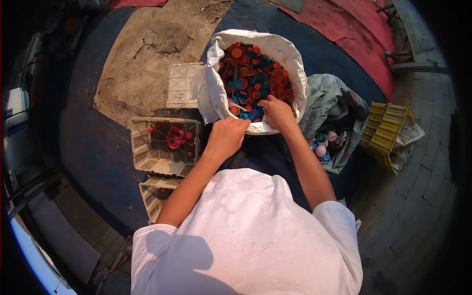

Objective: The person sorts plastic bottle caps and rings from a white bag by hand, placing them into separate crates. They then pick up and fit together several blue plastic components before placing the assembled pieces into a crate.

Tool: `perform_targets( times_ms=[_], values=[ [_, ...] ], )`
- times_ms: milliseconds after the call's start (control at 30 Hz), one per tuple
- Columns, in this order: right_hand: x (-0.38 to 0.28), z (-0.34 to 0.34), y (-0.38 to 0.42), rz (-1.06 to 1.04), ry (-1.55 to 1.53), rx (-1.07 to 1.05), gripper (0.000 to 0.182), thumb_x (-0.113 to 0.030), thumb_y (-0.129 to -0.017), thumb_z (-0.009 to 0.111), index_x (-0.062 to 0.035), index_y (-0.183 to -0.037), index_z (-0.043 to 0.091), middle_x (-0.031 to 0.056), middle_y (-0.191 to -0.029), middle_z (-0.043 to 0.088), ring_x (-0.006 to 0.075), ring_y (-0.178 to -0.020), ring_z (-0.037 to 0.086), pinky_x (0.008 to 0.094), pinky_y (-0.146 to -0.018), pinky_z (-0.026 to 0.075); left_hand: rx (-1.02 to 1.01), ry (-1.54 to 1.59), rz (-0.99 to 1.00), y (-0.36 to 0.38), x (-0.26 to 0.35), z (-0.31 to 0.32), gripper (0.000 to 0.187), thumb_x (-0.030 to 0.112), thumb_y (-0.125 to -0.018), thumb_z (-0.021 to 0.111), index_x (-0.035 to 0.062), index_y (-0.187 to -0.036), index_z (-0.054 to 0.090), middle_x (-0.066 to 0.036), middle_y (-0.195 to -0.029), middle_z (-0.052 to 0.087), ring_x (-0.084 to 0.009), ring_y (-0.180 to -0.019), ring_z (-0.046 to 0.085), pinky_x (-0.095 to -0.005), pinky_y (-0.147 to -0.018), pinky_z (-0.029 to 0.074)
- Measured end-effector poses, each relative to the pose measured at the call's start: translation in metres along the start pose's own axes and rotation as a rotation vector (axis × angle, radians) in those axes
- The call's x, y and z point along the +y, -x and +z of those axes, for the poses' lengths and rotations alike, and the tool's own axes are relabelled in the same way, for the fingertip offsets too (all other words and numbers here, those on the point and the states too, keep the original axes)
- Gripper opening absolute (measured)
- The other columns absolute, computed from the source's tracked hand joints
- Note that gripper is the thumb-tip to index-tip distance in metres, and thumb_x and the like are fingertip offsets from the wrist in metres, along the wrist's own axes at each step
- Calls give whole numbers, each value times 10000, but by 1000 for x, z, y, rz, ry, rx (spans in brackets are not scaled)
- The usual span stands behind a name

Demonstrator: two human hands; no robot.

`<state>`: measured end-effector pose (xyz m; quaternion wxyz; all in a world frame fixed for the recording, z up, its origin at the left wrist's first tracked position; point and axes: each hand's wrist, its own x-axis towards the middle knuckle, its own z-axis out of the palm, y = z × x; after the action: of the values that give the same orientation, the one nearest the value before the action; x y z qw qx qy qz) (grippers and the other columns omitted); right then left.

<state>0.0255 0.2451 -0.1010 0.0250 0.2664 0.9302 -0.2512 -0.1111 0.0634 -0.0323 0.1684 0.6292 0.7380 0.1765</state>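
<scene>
From the head camera, both bare arms reach forward from the white T-shirt (250,231) toward a white sack (275,49) of red, orange and blue bottle caps (255,73) standing on the ground. The left hand (227,136) is curled at the sack's near rim, fingers closed on its edge. The right hand (278,113) rests on the caps at the front, fingers bent down among them; whether it holds one cannot be told. No writing is legible. A cream crate (164,146) with red caps sits just left.
</scene>
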Motion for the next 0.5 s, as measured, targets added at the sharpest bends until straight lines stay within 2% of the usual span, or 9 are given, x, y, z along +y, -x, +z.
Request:
perform_targets(
  times_ms=[67,200,300,400,500],
  values=[
    [5,11,-8,-9,-6,-61,309,-54,-832,655,-155,-1094,785,124,-1010,682,330,-920,716,458,-823,567,-12,4,-1,2,1,0,286,64,-766,751,78,-1050,721,-72,-907,733,-277,-890,689,-416,-748,576],
    [9,26,-16,-7,91,-89,272,-60,-832,663,-148,-1057,788,122,-1007,688,328,-915,720,458,-816,566,-69,7,36,9,3,4,121,11,-739,710,52,-852,699,-95,-788,698,-292,-866,681,-435,-721,563],
    [9,35,-21,11,161,-107,225,-91,-860,675,-154,-1042,790,117,-1013,688,327,-916,717,463,-822,563,-52,13,20,16,5,7,79,1,-733,691,43,-793,661,-105,-745,673,-308,-820,677,-446,-705,553],
    [12,39,-25,10,155,-65,176,-97,-854,691,-141,-992,791,119,-1004,686,329,-901,718,460,-808,566,-106,46,-3,17,7,3,61,60,-767,719,47,-807,674,-115,-733,668,-319,-781,679,-446,-702,549],
    [16,31,-27,22,82,-21,129,-110,-853,704,-124,-948,790,118,-988,677,328,-889,713,456,-797,563,-62,108,-16,13,11,-8,97,127,-804,742,50,-849,701,-117,-744,677,-316,-762,683,-443,-702,550]
  ],
)
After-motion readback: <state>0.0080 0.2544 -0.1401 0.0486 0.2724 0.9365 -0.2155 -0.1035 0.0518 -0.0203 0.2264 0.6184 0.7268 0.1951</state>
